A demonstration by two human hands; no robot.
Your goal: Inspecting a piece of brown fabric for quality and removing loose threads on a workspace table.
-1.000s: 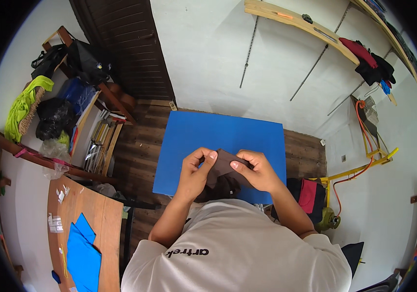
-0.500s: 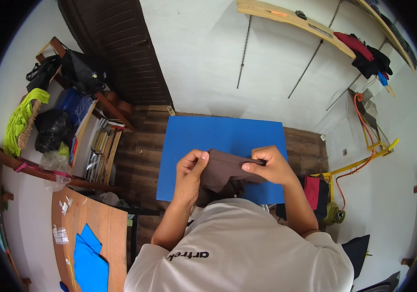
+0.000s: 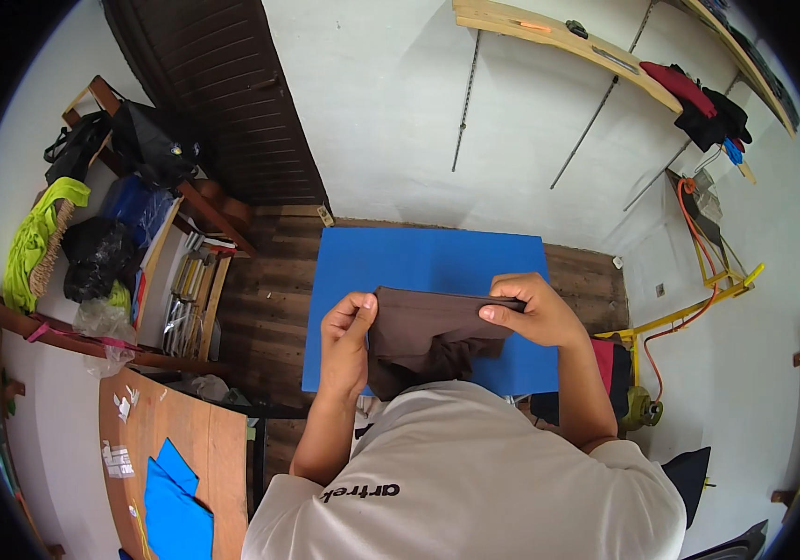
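Note:
A dark brown garment [image 3: 414, 327] is stretched between my two hands, its straight, band-like upper edge pulled taut. My left hand [image 3: 348, 329] pinches its left upper corner between thumb and fingers. At the other end of that edge, my right hand [image 3: 538, 313] grips the cloth, thumb on the near side and fingers curled behind. The rest of the garment hangs in folds toward my body, and my shirt hides its lower end. Beneath it stands a table with a flat blue top [image 3: 349, 261].
To the left, a wooden table [image 3: 227, 448] bears folded bright blue cloth [image 3: 176, 509]. Shelving [image 3: 204, 210] with bags and books stands behind it. A dark door [image 3: 223, 103] is at the far left. On the right are a yellow metal frame [image 3: 675, 320] and a greenish gas cylinder [image 3: 641, 409].
My hands have moved apart, the left hand going left and the right hand right. The garment's upper edge is now wider and straighter, and more cloth hangs on the left.

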